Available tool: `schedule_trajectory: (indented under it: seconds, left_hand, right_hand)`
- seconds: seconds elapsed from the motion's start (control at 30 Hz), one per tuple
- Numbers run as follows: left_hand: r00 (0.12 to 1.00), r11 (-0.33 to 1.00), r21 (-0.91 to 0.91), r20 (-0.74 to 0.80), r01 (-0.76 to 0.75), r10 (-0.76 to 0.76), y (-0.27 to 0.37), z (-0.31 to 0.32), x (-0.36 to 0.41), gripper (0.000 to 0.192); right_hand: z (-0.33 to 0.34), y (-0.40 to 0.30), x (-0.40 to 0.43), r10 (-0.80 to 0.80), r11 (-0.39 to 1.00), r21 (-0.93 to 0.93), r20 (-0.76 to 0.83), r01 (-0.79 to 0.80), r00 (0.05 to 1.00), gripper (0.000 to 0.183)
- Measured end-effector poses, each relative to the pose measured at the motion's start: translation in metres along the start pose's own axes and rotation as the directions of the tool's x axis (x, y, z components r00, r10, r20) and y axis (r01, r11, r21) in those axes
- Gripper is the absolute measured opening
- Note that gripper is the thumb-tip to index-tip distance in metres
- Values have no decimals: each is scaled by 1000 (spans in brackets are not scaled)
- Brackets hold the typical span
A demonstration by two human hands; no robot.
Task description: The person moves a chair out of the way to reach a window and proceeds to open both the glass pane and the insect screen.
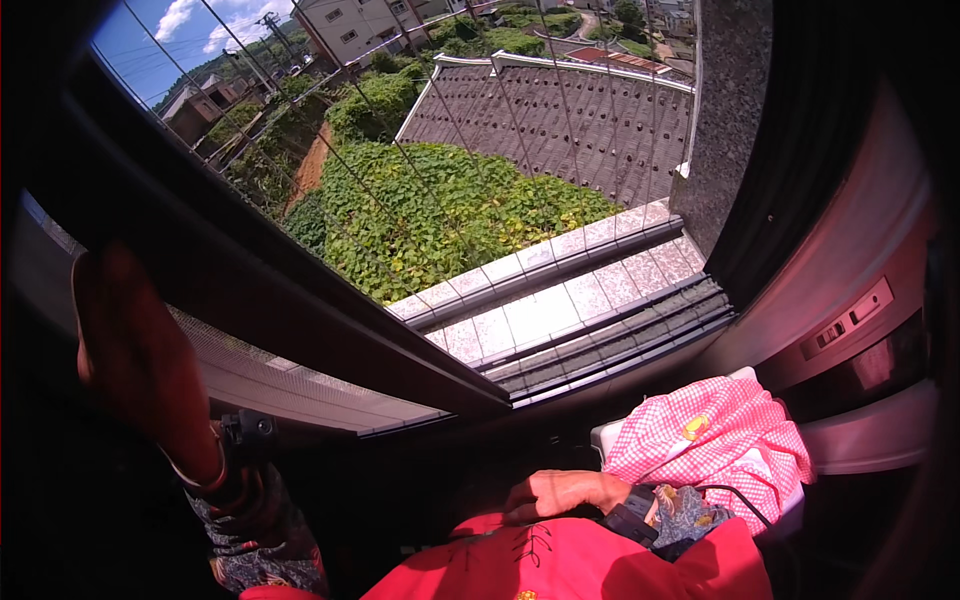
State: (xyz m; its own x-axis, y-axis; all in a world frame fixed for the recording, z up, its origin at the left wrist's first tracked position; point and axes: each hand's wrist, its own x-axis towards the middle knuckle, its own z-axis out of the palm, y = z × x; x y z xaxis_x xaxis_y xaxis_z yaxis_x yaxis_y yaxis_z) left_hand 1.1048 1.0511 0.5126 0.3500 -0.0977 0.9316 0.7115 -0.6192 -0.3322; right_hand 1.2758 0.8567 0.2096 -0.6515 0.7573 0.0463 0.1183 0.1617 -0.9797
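My left hand [139,337] is raised at the left, dark in shadow, against the dark frame of a sliding window sash [315,300]. Its fingertips are lost in the dark, so I cannot make out whether they grip the frame. Low in the picture, my right hand [559,491] lies bent against the red garment [555,555] on my front. Its fingers are partly hidden, and nothing held shows clearly. Each wrist carries a black strapped device, one on the left wrist [251,431] and one on the right [634,517].
Thin wires [577,142] cross the window opening above a stone sill [555,300] and sash track [615,337]. A pink checked cloth [712,435] covers a white object at right, beside a wall switch panel [847,319]. Outside are green plants [450,202] and a tiled roof [555,112].
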Motion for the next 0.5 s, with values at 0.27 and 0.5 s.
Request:
schedule_trajectory:
  seconds: [0.27,0.5]
  left_hand:
    - [997,997,-5,15,-80,80,-3,7,2,21]
    - [999,995,99,43,14,-18,-1,8,1,20]
  right_hand:
    - [-3,-14,-13,-181,976,95,-135,194,974,33]
    - [13,4,-22,-281,959,-36,-212,280,936,32]
